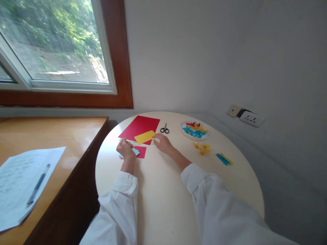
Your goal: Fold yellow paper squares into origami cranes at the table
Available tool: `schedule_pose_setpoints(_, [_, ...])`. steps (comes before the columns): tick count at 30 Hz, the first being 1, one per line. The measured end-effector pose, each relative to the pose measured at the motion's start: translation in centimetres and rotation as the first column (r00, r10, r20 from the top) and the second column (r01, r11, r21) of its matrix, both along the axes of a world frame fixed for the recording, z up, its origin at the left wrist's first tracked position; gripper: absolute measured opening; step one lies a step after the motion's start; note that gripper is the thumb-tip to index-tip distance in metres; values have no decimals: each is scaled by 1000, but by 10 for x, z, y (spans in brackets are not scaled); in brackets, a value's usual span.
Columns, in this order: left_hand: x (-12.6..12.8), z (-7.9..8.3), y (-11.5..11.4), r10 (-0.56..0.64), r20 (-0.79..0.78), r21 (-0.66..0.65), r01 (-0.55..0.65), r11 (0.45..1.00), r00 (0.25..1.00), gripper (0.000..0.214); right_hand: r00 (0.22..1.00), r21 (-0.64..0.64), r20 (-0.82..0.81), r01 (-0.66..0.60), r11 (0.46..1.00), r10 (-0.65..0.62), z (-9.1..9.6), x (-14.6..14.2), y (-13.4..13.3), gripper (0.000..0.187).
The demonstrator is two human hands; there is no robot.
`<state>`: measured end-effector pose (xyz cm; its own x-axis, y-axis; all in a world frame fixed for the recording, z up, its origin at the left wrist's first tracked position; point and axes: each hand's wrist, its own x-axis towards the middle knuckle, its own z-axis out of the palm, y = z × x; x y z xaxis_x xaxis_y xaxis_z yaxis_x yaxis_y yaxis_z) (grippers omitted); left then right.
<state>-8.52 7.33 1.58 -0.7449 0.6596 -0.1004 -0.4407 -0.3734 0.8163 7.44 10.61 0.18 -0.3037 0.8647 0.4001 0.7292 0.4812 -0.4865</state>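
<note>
My right hand (pixel 164 143) pinches the right end of a yellow paper strip (pixel 144 137), which overlaps a large red sheet (pixel 140 126). Curled closed, my left hand (pixel 125 149) is over small pieces of paper. Whatever its fingers may hold is hidden. Beside and partly behind it show a light blue paper piece (pixel 136 152) and a smaller red paper piece (pixel 142 152). Green paper edges peek out from under the large red sheet. Black-handled scissors (pixel 165 129) lie just beyond my right hand.
On the round table (pixel 163 204), a white dish (pixel 195 137) holds red, yellow and blue folded paper pieces. Several yellow folded pieces (pixel 202 148) and blue and yellow strips (pixel 224 159) lie nearby. Left, a wooden desk (pixel 74 136) bears written papers (pixel 20 173) and a pen (pixel 39 183).
</note>
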Motion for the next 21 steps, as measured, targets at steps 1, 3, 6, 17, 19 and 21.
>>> schedule_pose_setpoints(1, [-2, 0, 0, 10, 20, 5, -10, 1000, 1000, 29, 1000, -12, 13, -22, 1000, 22, 0, -9, 4, 28])
schedule_pose_setpoints(3, [-6, 1, 0, 30, 57, 11, -30, 999, 998, 27, 997, -51, 57, -58, 997, 61, -1, -24, 9, 44])
schedule_pose_setpoints(6, [-11, 1, 1, 53, 101, 9, -54, 998, 993, 27, 969, -181, 201, -105, 978, 141, 0, -37, 15, 65])
schedule_pose_setpoints(17, [-10, -5, 3, 36, 140, -24, -33, 999, 990, 29, 947, -190, 248, -161, 969, 206, 0, -50, 28, 59])
schedule_pose_setpoints(19, [-9, -6, 3, 33, 132, -40, -28, 999, 991, 28, 954, -159, 233, -155, 975, 189, -2, -50, 28, 54])
schedule_pose_setpoints(21, [-8, -7, 4, 30, 119, -63, -22, 998, 992, 27, 963, -130, 209, -146, 981, 171, -5, -50, 29, 51])
